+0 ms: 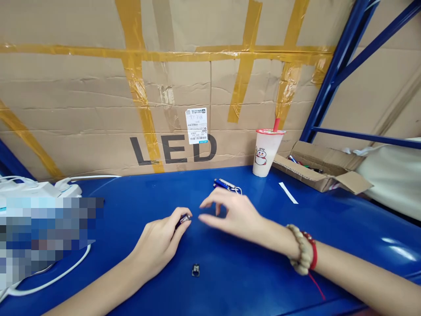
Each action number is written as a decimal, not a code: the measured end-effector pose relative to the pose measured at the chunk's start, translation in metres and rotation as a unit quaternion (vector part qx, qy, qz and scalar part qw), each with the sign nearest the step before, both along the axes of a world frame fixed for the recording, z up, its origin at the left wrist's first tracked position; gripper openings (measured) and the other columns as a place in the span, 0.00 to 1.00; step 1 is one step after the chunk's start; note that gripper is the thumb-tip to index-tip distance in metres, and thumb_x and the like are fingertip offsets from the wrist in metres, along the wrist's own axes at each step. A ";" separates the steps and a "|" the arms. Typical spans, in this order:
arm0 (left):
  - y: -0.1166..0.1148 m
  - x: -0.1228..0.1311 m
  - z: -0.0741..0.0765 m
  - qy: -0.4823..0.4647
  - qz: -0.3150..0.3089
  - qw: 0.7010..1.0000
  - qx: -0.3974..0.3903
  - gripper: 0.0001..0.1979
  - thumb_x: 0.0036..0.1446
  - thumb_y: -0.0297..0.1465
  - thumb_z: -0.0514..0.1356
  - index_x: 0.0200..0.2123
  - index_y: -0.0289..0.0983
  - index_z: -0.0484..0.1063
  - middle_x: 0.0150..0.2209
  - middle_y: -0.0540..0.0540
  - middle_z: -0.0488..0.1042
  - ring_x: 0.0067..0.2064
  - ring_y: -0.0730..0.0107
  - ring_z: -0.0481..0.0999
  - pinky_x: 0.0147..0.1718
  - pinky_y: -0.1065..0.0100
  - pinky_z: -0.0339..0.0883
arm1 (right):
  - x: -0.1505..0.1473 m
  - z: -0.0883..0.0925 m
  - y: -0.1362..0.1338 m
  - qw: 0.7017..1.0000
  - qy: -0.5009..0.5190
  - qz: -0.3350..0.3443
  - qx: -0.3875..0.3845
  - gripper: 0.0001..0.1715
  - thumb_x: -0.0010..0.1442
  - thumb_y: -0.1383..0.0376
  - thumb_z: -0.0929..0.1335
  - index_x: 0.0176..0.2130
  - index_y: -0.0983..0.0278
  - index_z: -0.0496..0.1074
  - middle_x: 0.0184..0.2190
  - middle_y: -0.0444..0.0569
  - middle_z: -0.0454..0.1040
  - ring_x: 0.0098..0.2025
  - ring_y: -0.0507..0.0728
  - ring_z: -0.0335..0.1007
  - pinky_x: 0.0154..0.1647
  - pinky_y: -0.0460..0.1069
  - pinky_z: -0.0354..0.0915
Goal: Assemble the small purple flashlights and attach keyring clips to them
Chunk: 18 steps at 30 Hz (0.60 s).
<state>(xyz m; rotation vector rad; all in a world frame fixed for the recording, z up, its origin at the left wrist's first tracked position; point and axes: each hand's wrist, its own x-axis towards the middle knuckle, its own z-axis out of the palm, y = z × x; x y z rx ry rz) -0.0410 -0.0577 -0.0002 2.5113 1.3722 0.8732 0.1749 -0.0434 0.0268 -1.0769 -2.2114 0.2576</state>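
Observation:
My left hand (161, 235) is closed on a small dark cylinder with a silvery end (183, 220), pinched between thumb and fingers just above the blue table. To its right, my right hand (230, 213) hovers with thumb and fingers apart and nothing between them. Behind that hand lie small blue-and-silver cylindrical pieces with a ring (226, 185), partly hidden by it. A small black rectangular piece with a metallic part (195, 270) lies on the table nearer to me, apart from both hands.
A white paper cup with a red straw (267, 153) stands at the back right, beside an open cardboard box (315, 169) of pens. A white paper strip (288, 193) lies before them. White cables and plugs (42, 191) crowd the left. A large taped carton (98, 109) closes off the back.

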 end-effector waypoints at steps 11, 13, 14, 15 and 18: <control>-0.002 0.000 0.006 -0.046 0.022 0.994 -0.097 0.11 0.64 0.40 0.44 0.43 0.43 0.60 0.25 0.56 0.69 0.23 0.72 0.70 0.25 0.72 0.60 | 0.083 0.009 0.047 0.970 -0.078 -0.218 0.079 0.19 0.58 0.54 0.66 0.47 0.60 0.72 0.44 0.49 0.75 0.41 0.57 0.74 0.35 0.49 0.69; -0.001 0.000 0.004 -0.071 0.025 0.990 -0.118 0.10 0.64 0.40 0.44 0.43 0.43 0.58 0.25 0.55 0.69 0.24 0.72 0.70 0.26 0.72 0.61 | 0.085 0.002 0.050 0.974 -0.095 -0.198 0.056 0.20 0.59 0.54 0.66 0.48 0.60 0.72 0.46 0.50 0.74 0.43 0.58 0.73 0.38 0.51 0.69; 0.000 0.000 0.003 -0.085 0.028 0.988 -0.123 0.10 0.64 0.40 0.45 0.43 0.43 0.58 0.26 0.55 0.70 0.25 0.72 0.69 0.27 0.72 0.61 | 0.083 -0.001 0.051 0.977 -0.108 -0.176 0.045 0.21 0.59 0.53 0.65 0.49 0.60 0.71 0.48 0.51 0.73 0.45 0.59 0.73 0.41 0.52 0.69; 0.001 -0.001 0.003 -0.099 0.031 0.987 -0.125 0.10 0.64 0.40 0.45 0.43 0.42 0.57 0.27 0.54 0.70 0.25 0.73 0.69 0.27 0.72 0.61 | 0.080 -0.004 0.051 0.981 -0.121 -0.149 0.034 0.22 0.59 0.53 0.65 0.50 0.60 0.71 0.49 0.51 0.73 0.47 0.59 0.72 0.44 0.53 0.69; 0.003 -0.002 0.003 -0.136 0.033 0.982 -0.129 0.10 0.64 0.41 0.46 0.40 0.41 0.55 0.27 0.54 0.70 0.24 0.74 0.67 0.26 0.71 0.61 | 0.071 -0.009 0.047 0.985 -0.150 -0.087 0.000 0.29 0.60 0.50 0.64 0.56 0.62 0.68 0.54 0.54 0.69 0.54 0.62 0.67 0.53 0.57 0.64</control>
